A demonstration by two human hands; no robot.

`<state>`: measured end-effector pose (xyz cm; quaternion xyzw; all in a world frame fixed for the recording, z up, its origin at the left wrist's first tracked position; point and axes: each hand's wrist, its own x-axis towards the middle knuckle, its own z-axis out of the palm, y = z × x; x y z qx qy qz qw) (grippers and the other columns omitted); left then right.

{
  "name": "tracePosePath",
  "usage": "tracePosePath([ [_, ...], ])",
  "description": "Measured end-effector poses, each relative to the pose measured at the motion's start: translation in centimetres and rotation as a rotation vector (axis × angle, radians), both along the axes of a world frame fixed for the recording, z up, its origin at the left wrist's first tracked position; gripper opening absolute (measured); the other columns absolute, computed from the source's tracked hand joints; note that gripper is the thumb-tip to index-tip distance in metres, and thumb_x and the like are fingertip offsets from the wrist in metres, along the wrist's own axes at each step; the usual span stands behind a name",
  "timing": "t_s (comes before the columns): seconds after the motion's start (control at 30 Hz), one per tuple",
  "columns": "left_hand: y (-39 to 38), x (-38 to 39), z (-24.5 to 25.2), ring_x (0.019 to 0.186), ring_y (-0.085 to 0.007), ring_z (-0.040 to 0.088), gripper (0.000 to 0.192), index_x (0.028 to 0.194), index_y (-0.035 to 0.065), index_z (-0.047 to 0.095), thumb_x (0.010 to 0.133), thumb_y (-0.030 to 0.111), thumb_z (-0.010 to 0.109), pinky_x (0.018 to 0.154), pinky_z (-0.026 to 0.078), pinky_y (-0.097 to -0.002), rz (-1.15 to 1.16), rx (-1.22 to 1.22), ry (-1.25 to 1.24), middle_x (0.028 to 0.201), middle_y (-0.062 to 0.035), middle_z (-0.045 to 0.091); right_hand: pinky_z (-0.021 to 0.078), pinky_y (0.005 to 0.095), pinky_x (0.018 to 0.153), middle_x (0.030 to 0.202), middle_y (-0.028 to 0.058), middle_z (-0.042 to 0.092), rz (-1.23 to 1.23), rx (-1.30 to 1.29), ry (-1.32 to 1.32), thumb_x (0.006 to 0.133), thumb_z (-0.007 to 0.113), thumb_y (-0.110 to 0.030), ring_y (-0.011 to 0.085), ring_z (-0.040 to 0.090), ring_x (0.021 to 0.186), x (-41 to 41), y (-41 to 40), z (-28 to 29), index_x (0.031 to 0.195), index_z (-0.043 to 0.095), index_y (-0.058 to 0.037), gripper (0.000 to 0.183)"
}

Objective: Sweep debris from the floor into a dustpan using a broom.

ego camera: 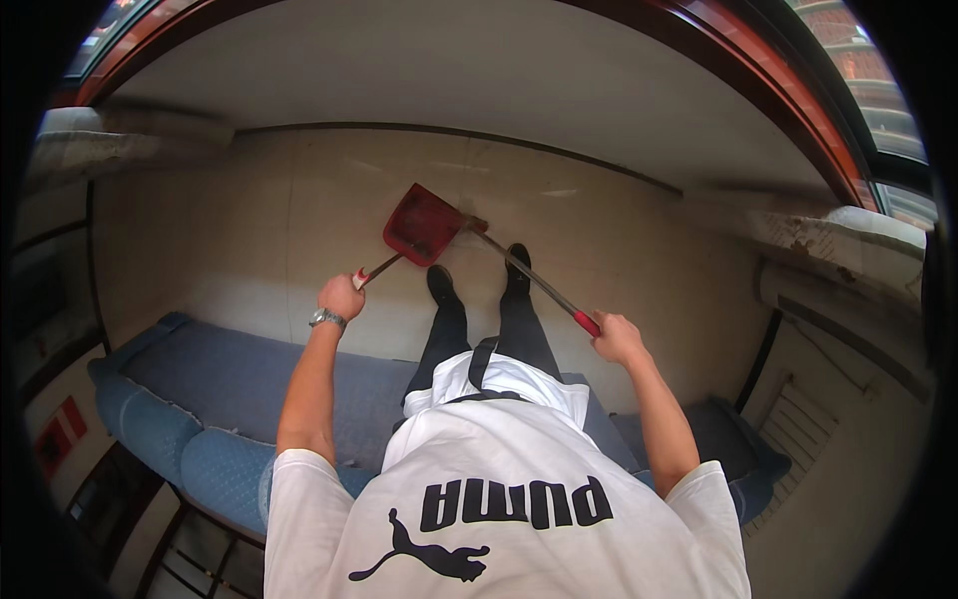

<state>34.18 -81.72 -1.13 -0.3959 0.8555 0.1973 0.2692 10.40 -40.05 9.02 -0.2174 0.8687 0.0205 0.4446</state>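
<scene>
My left hand (342,297) grips the handle of a red long-handled dustpan (423,224), whose pan lies on the pale floor ahead of my feet. Dark dirt or stains mark the inside of the pan. In my right hand (617,337) is the red grip of a broom (540,283) with a metal pole. The broom's head (476,223) meets the floor at the pan's right edge, and its bristles are hard to make out. A metal-banded watch (328,318) circles my left wrist. Both of my black shoes (518,268) stand just behind the tools.
Behind me and to the left runs a blue sofa (247,374) with padded cushions (228,468). A white wall (449,67) with a dark baseboard (419,129) bounds the tiled floor (344,180) ahead. Curtains (816,232) hang at both sides, beside red-brown window frames (793,127).
</scene>
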Motion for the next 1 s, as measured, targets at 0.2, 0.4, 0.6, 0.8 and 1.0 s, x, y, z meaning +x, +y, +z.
tracePosePath([
  [0.2,-2.1,2.6,1.7,0.082,-0.0366,0.06,0.019,0.085,0.0039,0.065,0.074,0.019,0.06,0.073,0.049,-0.0448,-0.059,0.017,0.03,0.084,-0.0204,0.063,0.048,0.0438,0.074,0.087,0.0222,0.063,-0.238,0.027,-0.045,0.07,0.055,-0.009,0.0353,0.062,0.083,4.2,3.7,0.5,0.099,0.058,-0.0049,0.03],
  [0.4,-5.4,3.9,2.7,0.081,-0.0363,0.061,0.018,0.085,0.0049,0.065,0.073,0.017,0.06,0.073,0.049,-0.0447,-0.24,0.023,-0.031,0.083,-0.0194,0.064,0.0491,0.0378,0.049,0.063,0.02,0.059,-0.658,0.009,-0.075,0.073,0.051,-0.001,0.0273,0.061,0.046,8.3,4.1,-1.2,0.083,0.055,0.0025,0.012],
  [0.6,-6.1,4.2,1.8,0.081,-0.0356,0.061,0.019,0.087,0.0055,0.066,0.072,0.016,0.061,0.074,0.049,-0.0437,-0.349,0.045,-0.049,0.083,-0.0192,0.064,0.0428,0.037,0.035,0.059,0.0164,0.055,-1.086,-0.107,-0.252,0.073,0.048,0.003,0.0261,0.06,0.045,11.4,2.7,-7.6,0.07,0.049,0.004,0.003],
  [0.8,-7.2,6.3,0.1,0.082,-0.035,0.061,0.019,0.087,0.0062,0.066,0.072,0.014,0.059,0.074,0.049,-0.0433,-0.354,0.027,-0.07,0.083,-0.0187,0.064,0.0423,0.0357,0.039,0.056,0.0145,0.054,-0.746,-0.076,-0.327,0.071,0.049,0.002,0.0227,0.058,0.046,15.8,-5.8,-6.7,0.071,0.051,0.0027,0.002],
  [1.0,-6.9,7.0,0.2,0.084,-0.0345,0.061,0.02,0.087,0.0064,0.066,0.07,0.012,0.057,0.075,0.049,-0.0425,-0.325,0.022,-0.109,0.085,-0.0183,0.064,0.0464,0.0374,0.044,0.058,0.0159,0.057,-0.347,-0.238,-0.265,0.069,0.049,0.002,0.0235,0.06,0.048,16.6,-7.8,-8.0,0.08,0.055,0.0053,0.013],
])
